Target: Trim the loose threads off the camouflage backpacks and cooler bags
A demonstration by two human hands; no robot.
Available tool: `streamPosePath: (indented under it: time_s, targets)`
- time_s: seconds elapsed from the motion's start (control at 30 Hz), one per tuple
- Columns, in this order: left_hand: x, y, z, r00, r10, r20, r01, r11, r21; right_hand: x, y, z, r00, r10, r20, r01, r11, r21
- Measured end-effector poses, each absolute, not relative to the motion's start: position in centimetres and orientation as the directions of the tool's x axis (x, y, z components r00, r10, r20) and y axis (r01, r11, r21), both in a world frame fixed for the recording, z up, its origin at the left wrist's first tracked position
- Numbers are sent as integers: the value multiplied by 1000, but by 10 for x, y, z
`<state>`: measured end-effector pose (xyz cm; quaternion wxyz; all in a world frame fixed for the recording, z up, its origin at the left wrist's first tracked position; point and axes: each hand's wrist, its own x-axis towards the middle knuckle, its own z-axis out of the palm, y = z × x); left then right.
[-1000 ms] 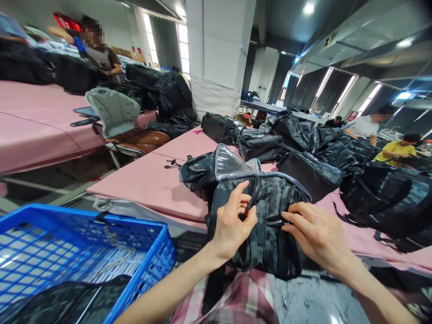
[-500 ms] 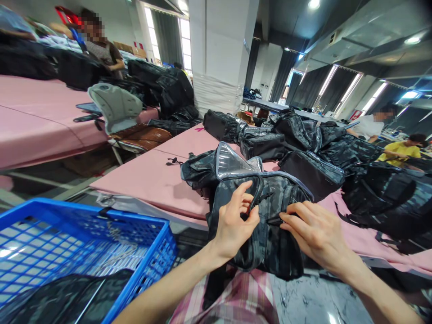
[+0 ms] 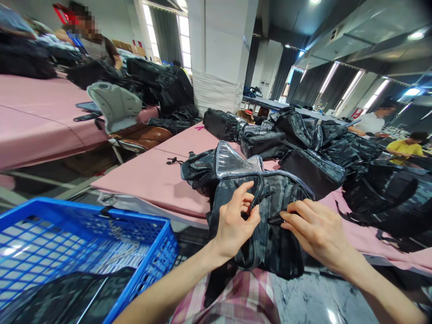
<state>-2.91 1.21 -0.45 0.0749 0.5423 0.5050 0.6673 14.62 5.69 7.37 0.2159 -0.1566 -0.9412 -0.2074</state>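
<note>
A black-and-grey camouflage backpack [image 3: 283, 256] leans at the table's front edge, against my lap. My left hand [image 3: 232, 220] is over its left side, beside a curved zipper edge. The thumb and index finger are apart, the other fingers are curled, and nothing shows between them. On the bag's front, my right hand [image 3: 313, 227] is closed in a pinch on a small dark pointed piece [image 3: 276, 220]. Whether that piece is a tool or part of the bag, I cannot tell. Behind the bag's top rises a clear plastic flap [image 3: 232, 161] with grey binding.
Several similar bags [image 3: 310, 168] are heaped on the pink table [image 3: 151, 180]. A blue plastic crate [image 3: 148, 234] with a dark bag inside stands at my left. Beyond it are a grey chair [image 3: 114, 103] and another pink table [image 3: 40, 117]. Other people work farther back.
My hands and the backpack hold nearly the same position. At the far left, a person has leaned left and the dark bag before them has shifted.
</note>
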Motion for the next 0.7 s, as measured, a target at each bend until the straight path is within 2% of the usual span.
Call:
streamPosePath:
  time_s: [0.17, 0.37, 0.53, 0.7]
  targets:
    - [-29, 12, -3, -388, 647, 656, 464, -477, 746, 144, 57, 75, -863, 214, 459, 389, 859, 332]
    - [-30, 11, -3, -397, 655, 643, 462, -463, 756, 152, 59, 77, -835, 250, 491, 425, 860, 283]
    - [-30, 12, -3, -392, 651, 650, 462, -471, 751, 149, 56, 76, -868, 221, 444, 401, 840, 365]
    - [-28, 12, -4, -390, 637, 665, 491, -467, 736, 143, 51, 75, -871, 239, 429, 415, 825, 383]
